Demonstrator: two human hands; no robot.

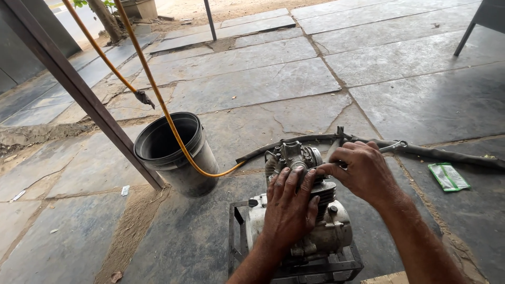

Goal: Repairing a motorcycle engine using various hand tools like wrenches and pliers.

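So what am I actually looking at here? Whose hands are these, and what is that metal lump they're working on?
The picture comes from a camera worn on a person's head, looking down, so the two bare hands are that person's own. No robot is involved.

The left hand lies flat on top of a small engine, which sits in a metal frame on a stone-slab floor. The right hand is at the engine's upper end, fingers pinched together; whether it grips something small I cannot tell.

Around it: a dark empty bucket to the left, a yellow hose running past it, a black hose lying behind the engine, and a small green packet on the right.
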